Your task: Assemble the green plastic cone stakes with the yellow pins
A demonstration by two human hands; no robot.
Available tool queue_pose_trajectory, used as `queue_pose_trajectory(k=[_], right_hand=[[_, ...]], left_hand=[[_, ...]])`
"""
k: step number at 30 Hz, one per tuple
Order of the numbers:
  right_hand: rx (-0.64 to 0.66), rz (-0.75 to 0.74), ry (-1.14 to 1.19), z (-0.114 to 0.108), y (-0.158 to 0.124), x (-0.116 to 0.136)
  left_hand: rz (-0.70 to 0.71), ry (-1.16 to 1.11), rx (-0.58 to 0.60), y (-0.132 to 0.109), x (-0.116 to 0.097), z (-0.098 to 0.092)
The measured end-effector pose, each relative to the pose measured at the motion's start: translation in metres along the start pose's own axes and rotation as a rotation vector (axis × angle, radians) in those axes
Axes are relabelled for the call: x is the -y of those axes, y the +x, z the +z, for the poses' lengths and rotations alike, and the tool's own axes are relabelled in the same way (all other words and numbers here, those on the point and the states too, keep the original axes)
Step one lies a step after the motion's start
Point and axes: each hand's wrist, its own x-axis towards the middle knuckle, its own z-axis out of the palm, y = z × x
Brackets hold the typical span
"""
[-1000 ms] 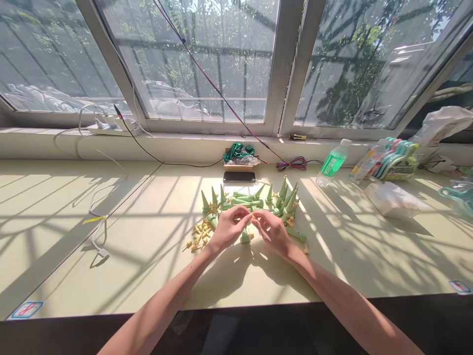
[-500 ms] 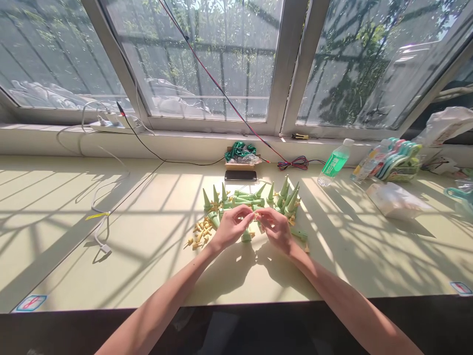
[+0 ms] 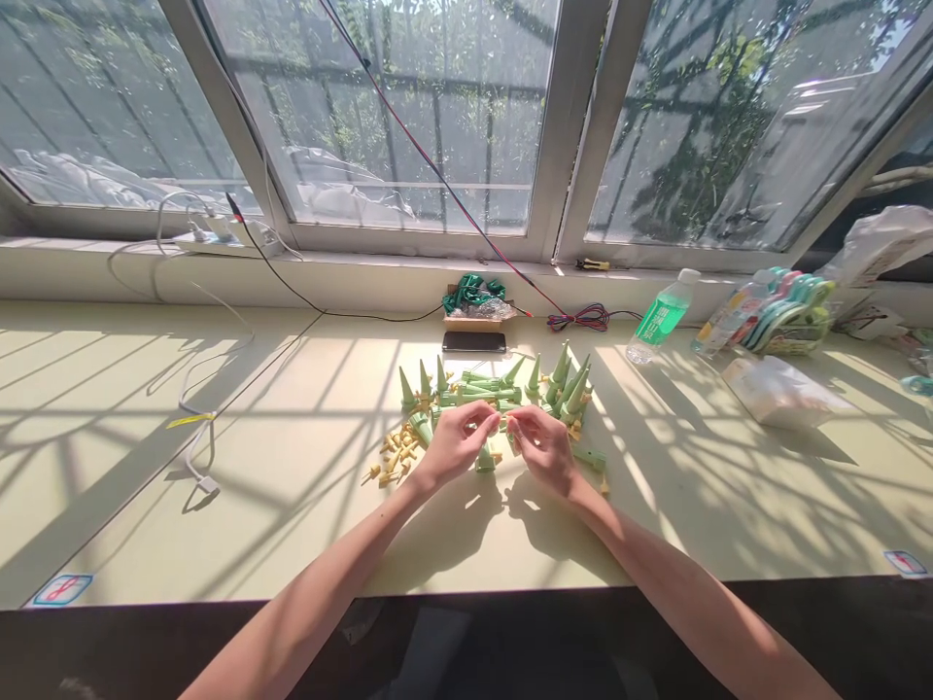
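Between left-hand fingers (image 3: pixel 477 422), green cone (image 3: pixel 485 459)

The pale green table (image 3: pixel 146 525) carries a black phone (image 3: pixel 473 342). Just in front of the phone lie green cones (image 3: pixel 502 389), with yellow pegs (image 3: pixel 394 459) front-left. A green bottle (image 3: pixel 660 319) lies to the phone's right, and a white cable (image 3: pixel 200 457) well to its left.

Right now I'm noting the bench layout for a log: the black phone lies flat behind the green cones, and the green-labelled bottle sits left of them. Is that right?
Not quite: the green-labelled bottle sits to the right of the green cones, not the left, as the head view shows. The black phone does lie flat behind them.
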Motion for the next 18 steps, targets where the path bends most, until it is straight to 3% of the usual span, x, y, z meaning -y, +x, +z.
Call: queue_pose_trajectory(k=[18], right_hand=[[-0.022,0.046,0.007,0.0004,-0.0013,-0.0056]], left_hand=[[-0.036,0.099,-0.07,0.0018,-0.0044,-0.0024]])
